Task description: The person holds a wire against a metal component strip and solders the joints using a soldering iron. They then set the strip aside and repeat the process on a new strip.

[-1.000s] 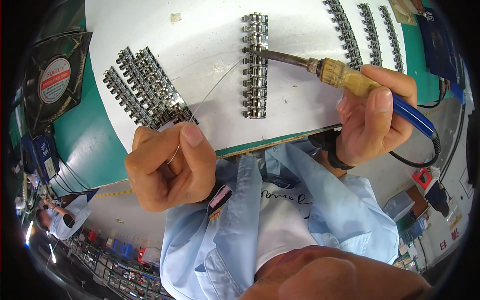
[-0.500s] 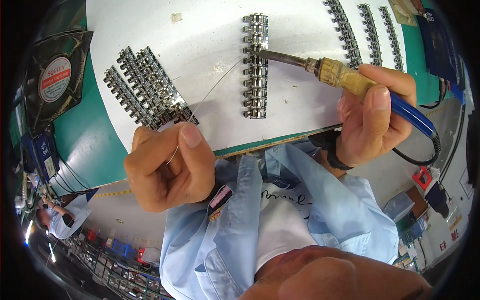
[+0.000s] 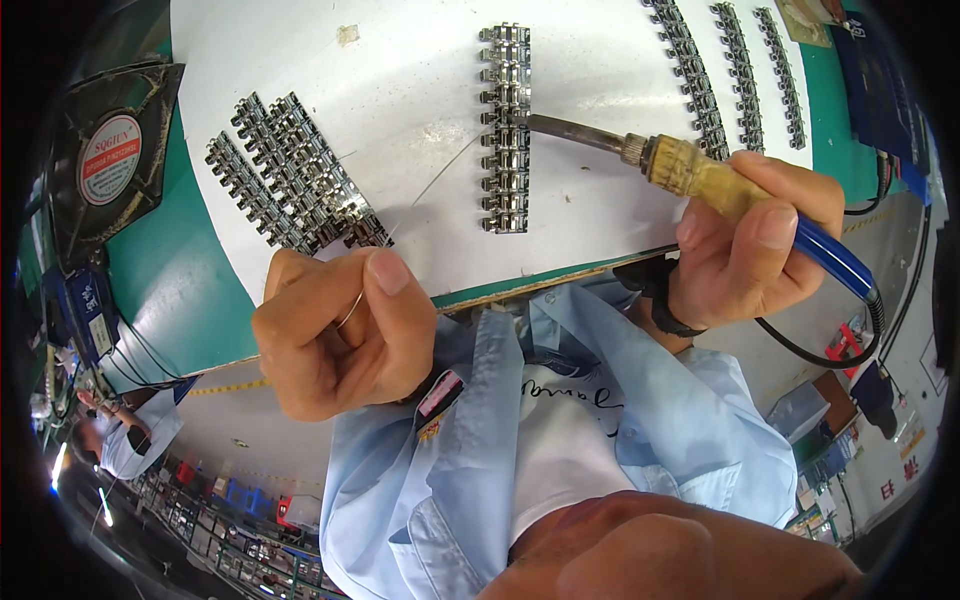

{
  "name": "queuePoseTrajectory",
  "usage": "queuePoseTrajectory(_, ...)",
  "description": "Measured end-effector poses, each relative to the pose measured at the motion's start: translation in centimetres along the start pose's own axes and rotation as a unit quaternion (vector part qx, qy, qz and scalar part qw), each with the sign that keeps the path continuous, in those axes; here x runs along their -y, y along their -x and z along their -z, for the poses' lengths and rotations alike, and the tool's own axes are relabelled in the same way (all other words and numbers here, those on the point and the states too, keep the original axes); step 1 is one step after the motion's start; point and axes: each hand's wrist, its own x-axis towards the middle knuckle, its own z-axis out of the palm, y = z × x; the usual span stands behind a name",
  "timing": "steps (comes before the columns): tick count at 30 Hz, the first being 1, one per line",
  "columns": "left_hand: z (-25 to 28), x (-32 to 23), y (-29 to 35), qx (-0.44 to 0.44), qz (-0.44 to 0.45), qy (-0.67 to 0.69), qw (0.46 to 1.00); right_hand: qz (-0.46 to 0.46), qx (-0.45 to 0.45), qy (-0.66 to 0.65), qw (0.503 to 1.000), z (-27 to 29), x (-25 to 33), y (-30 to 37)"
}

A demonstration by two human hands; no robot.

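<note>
My left hand (image 3: 345,335) pinches a thin solder wire (image 3: 437,178), whose far end reaches the left edge of the middle row of small metal connectors (image 3: 507,130). In my right hand (image 3: 760,240) is a soldering iron (image 3: 690,170) with a yellowed collar and a blue handle. Its dark tip points left and meets the right side of that row around its middle; whether it touches the metal I cannot tell. The row stands lengthwise on white paper (image 3: 590,225). Left of it, near my left hand, several more connector rows (image 3: 300,165) lie slanted side by side.
Three further connector rows (image 3: 740,75) lie at the far right of the paper. A black fan (image 3: 115,155) stands on the green mat (image 3: 180,290) at the left. The iron's black cable (image 3: 825,360) loops down past the table edge. Another person (image 3: 125,435) is in the left background.
The iron's tip has drawn back rightward and slightly down, from on top of the row to its right side. The middle row has shifted slightly left. My left hand has barely moved.
</note>
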Motion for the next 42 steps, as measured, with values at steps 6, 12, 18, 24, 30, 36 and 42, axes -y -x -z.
queuePoseTrajectory(6,-0.18,0.09,0.09,-0.01,-0.001,0.005,1.0,0.011,0.005,-0.033,0.999,-0.19,-0.5,-0.05)
queuePoseTrajectory(12,-0.26,-0.05,0.09,-0.018,0.004,-0.006,1.0,-0.003,0.009,-0.032,0.999,-0.28,-0.34,0.08)
queuePoseTrajectory(18,-0.13,0.3,-0.08,0.008,-0.005,-0.012,1.0,-0.026,0.009,-0.03,0.999,-0.27,0.05,0.31)
queuePoseTrajectory(24,-0.4,0.16,0.03,-0.002,0.001,-0.015,1.0,-0.022,0.009,-0.021,0.999,-0.16,-0.05,0.18)
queuePoseTrajectory(30,-0.2,0.37,0.07,0.001,-0.028,-0.003,1.0,-0.025,-0.031,-0.007,0.999,-0.04,0.4,0.15)
queuePoseTrajectory(36,0.08,0.34,0.12,0.02,-0.01,-0.009,1.0,-0.036,0.0,0.002,0.999,-0.11,0.28,-0.06)
queuePoseTrajectory(42,-0.03,0.36,0.01,0.025,-0.024,-0.003,0.999,-0.043,0.011,-0.014,0.999,-0.08,0.28,-0.16)
